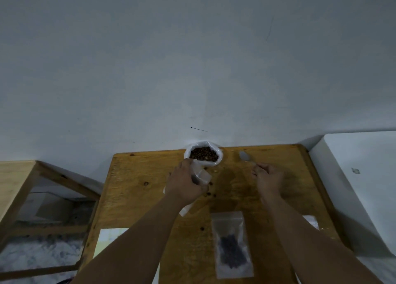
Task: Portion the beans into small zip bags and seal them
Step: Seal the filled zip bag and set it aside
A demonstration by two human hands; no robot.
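The left hand [184,185] grips a small empty zip bag [203,176] near its mouth, just in front of the open plastic sack [188,153] of brown beans [203,154] at the wooden table's [137,198] far edge. The film looks light, limp and slippery; pinching the rim should keep it open. Nearer, a filled zip bag [232,247] lies flat. The right hand [267,178] pinches a spoon [246,156] by its handle.
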